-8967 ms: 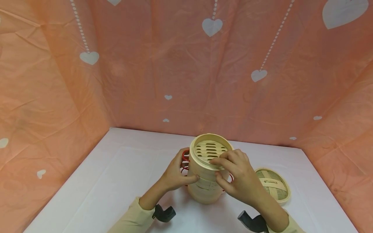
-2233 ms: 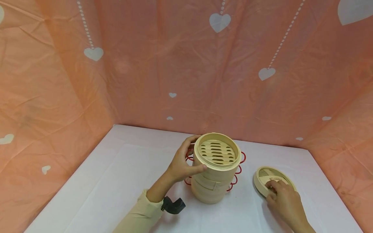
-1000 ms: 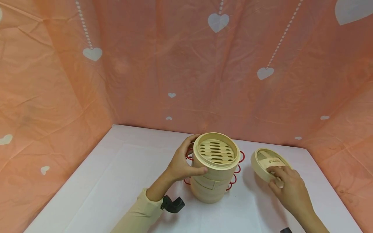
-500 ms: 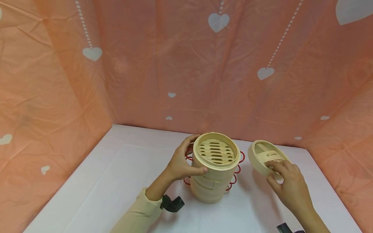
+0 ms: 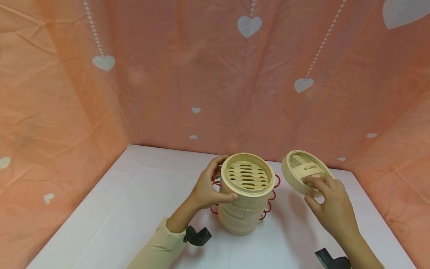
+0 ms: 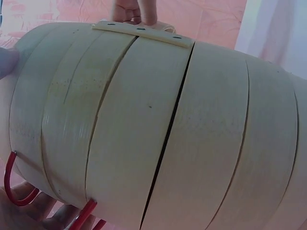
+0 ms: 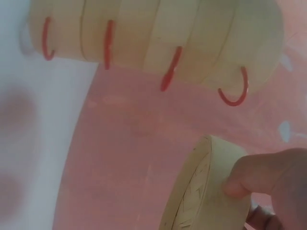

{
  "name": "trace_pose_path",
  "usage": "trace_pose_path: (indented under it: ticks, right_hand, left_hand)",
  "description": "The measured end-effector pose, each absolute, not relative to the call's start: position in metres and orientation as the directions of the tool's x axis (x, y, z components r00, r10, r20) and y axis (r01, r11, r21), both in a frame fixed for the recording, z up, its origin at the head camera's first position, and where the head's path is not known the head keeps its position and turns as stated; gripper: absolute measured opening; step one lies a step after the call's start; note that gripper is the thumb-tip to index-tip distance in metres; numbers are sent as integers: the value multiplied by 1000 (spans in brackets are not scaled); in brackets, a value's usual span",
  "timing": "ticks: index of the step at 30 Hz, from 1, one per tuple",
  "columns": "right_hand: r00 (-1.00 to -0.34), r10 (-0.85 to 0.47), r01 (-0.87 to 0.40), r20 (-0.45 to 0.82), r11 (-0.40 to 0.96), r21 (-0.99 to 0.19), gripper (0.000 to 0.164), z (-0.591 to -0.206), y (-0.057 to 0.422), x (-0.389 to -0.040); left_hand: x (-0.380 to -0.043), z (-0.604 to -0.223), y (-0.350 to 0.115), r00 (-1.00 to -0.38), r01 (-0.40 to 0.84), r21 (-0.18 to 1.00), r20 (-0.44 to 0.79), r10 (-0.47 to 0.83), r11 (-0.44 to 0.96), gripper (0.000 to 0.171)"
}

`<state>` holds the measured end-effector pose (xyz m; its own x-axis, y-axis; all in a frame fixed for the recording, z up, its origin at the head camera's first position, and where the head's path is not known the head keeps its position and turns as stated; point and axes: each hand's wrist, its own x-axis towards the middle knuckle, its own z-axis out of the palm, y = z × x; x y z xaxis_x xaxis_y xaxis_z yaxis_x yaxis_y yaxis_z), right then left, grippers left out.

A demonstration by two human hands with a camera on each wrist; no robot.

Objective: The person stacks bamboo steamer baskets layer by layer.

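A stack of bamboo steamer baskets [image 5: 246, 209] stands upright on the white table, with a slatted floor showing in its uncovered top tier. Red loop handles [image 5: 276, 181] stick out from its sides. My left hand [image 5: 209, 188] grips the upper left of the stack, thumb across the front, fingers behind. To the right, my right hand [image 5: 330, 203] pinches the round woven steamer lid [image 5: 304, 168] by its near edge, holding it tilted above the table. In the right wrist view the thumb presses on the pale side band of the lid [image 7: 223, 167].
The white table [image 5: 144, 194] meets a peach cloth backdrop [image 5: 188, 74] with white hearts behind and at both sides. Black curved mounts [image 5: 197, 236] sit at both wrists. The lid's shadow falls on the table right of the stack.
The right hand moved from the stack to the lid, took hold of it, and lifted it off the table, up and slightly leftward. The left hand stays on the stack.
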<state>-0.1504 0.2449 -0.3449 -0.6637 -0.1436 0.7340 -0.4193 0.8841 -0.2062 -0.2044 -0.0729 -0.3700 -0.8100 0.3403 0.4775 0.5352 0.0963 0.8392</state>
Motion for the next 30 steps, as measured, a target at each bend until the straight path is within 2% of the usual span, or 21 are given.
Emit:
trace_pose_path:
  ticks: [16,30]
  right_hand:
    - [-586,-156,-465,795,868,-172,33,-329,229,-155]
    - [-554,-159,-499,817,850,-173,32,-315,218,-158]
  left_hand:
    - [-206,-373,-72,-809,543,834,488,327,99,92]
    - [-206,-373,-71,-808,544,834,492,326,91,92]
